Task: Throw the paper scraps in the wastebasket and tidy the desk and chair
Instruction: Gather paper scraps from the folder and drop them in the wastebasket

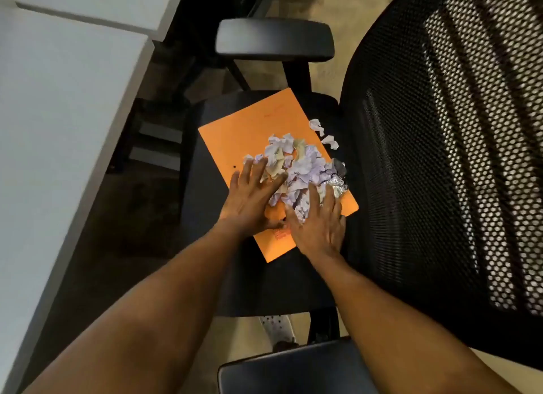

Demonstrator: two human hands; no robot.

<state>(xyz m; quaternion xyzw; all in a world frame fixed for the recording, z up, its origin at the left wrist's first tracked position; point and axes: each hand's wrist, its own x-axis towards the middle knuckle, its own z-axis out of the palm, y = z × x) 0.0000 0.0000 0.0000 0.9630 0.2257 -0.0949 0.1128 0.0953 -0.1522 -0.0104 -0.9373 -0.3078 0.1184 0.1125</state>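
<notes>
An orange folder (pixel 241 129) lies flat on the black seat of an office chair (pixel 264 282). A heap of crumpled white and pale purple paper scraps (pixel 302 166) rests on it, with a bit of silver foil (pixel 338 185) at the heap's right edge. Two loose white scraps (pixel 323 132) lie on the seat just beyond the folder. My left hand (pixel 249 196) lies flat with fingers spread against the heap's left side. My right hand (pixel 318 223) presses palm-down on the heap's near side. Neither hand holds anything.
The chair's mesh backrest (pixel 446 146) rises on the right. One armrest (pixel 274 41) is at the far side, another (pixel 293 370) near me. A white desk (pixel 58 129) fills the left. No wastebasket is in view.
</notes>
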